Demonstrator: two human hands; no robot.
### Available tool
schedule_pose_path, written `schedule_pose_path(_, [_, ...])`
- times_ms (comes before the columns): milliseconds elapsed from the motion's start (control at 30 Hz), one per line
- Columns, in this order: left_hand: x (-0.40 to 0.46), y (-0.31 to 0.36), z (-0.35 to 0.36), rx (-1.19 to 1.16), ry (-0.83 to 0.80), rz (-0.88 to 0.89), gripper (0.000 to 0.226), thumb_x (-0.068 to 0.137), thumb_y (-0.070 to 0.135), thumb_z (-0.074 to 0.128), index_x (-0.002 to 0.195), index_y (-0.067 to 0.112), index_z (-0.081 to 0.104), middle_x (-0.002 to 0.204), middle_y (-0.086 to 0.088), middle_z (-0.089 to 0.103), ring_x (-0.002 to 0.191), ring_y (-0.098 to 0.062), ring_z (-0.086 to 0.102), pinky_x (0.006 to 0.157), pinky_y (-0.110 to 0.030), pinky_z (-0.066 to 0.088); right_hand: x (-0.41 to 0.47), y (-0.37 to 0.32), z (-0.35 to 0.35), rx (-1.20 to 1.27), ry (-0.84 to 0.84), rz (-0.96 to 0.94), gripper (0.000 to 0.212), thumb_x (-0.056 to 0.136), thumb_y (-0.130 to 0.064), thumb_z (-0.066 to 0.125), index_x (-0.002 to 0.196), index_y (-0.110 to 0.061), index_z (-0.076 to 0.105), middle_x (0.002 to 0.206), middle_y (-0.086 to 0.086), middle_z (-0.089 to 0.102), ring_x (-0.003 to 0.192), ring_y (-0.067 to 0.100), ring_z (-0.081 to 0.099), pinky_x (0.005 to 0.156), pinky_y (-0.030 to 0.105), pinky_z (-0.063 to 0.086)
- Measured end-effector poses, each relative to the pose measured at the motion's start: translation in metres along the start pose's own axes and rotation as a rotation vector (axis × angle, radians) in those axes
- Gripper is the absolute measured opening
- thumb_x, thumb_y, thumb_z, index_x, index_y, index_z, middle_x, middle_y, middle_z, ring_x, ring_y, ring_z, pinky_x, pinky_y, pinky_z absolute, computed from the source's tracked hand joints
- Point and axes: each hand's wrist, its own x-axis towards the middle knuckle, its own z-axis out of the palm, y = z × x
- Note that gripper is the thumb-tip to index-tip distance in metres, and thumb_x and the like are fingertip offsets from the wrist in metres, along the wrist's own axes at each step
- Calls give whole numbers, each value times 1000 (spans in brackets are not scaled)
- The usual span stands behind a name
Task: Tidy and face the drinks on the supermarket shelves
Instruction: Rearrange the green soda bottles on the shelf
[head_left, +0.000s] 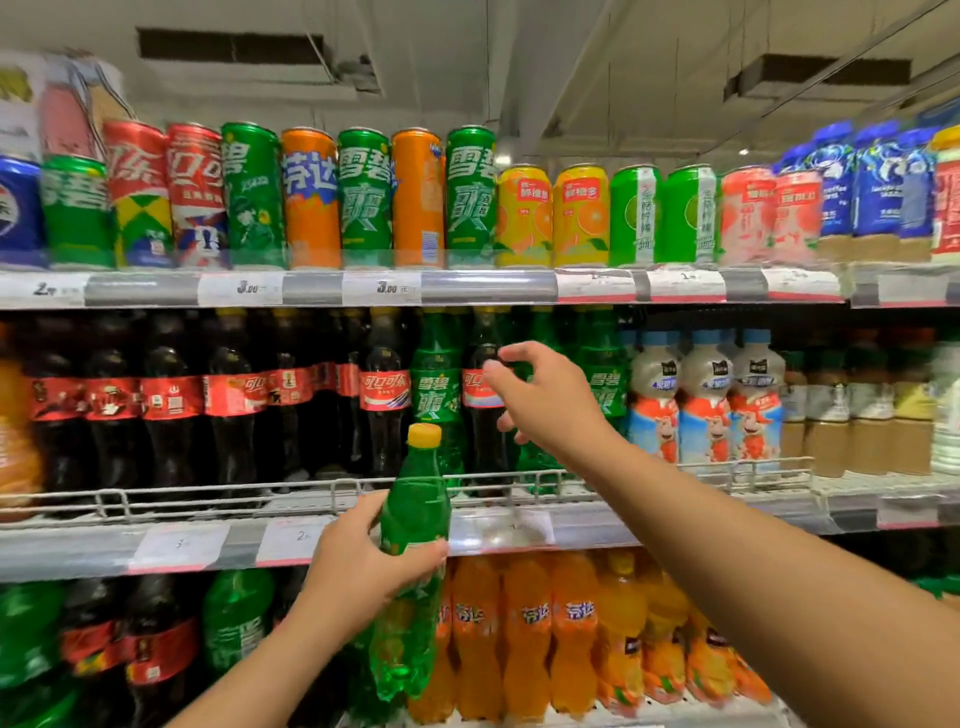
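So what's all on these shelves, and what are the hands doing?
Tall cans: a row, red, green and orange, top shelf left.
Short cans: several, yellow, green and pink, top shelf right.
Blue bottles: a few, top shelf far right.
Cola bottles: many, dark with red labels, middle shelf left.
Green bottles: a few, middle shelf centre.
Milk drink bottles: three at the front, white and blue, middle shelf right.
Orange bottles: many, bottom shelf.
Price tags: white, on shelf edges.
Held green bottle: one, yellow cap, in front of the shelves.
Left hand: grips the held green bottle.
Right hand: fingers spread, reaching toward the middle shelf.
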Motion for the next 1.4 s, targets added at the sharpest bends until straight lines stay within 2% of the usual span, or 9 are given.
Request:
schedule_pose_path(100, [5,-10,-7,-67,-13,-33,46,57,49,84,99,46,66,95,6,75,82,-15,73,70,-37,60,34,-5,8,-94,18,-32,48,95,-37,56,136,-13,47,110,8,62,80,27,68,63,43,60])
schedule_pose_path(200, [8,-24,-12,-104,-10,-49,47,56,52,83,99,46,67,95,6,75,83,-14,72,69,-34,59,64,-6,14,-165,-25,60,57,91,-48,57,129,-8,43,103,11,61,83,30,67,72,46,59])
schedule_pose_path(367, [10,-38,-15,-83,-50,-37,45,56,50,83,97,50,66,99,13,73,85,-6,70,65,-20,56,91,1,26,-217,-21,109,45,86,-53,63,81,-14,40,78,6,55,61,23,62,51,32,47])
schedule_pose_path(567, [13,-39,-20,-118,-121,-54,45,59,47,86,100,42,68,99,6,75,85,-13,72,73,-35,59,100,0,32,-426,69,129,53,85,-60,62,64,-14,45,61,2,50,52,22,49,46,28,33])
schedule_pose_path(700, [14,-39,-23,-122,-155,-38,40,62,42,86,98,41,68,98,4,75,84,-13,72,66,-25,58,96,4,25,-409,155,182,44,84,-54,63,69,-17,45,67,2,50,57,20,48,46,27,28])
schedule_pose_path(800, [14,-40,-22,-136,-154,-39,43,63,40,87,102,38,69,100,3,75,86,-15,72,70,-31,59,91,5,21,-355,160,196,38,82,-54,59,86,-17,52,77,1,54,66,19,52,49,28,32])
schedule_pose_path(933, [14,-41,-20,-148,-150,-43,47,58,42,88,100,44,68,101,6,74,87,-13,72,74,-34,60,86,4,20,-339,166,169,36,80,-55,57,87,-20,53,80,-1,57,67,17,54,51,27,35])
schedule_pose_path(1167, [13,-39,-19,-135,-124,-15,49,54,43,88,98,49,68,103,8,73,89,-8,70,74,-27,56,89,4,10,-336,172,222,52,81,-63,52,97,-15,60,89,4,63,74,23,59,56,29,40])
schedule_pose_path(1400, [15,-43,-18,-132,-115,-12,49,54,44,89,99,45,70,109,1,70,93,-10,69,82,-34,57,90,3,9,-406,227,188,39,83,-53,55,76,-14,57,77,3,60,64,21,55,52,27,36])
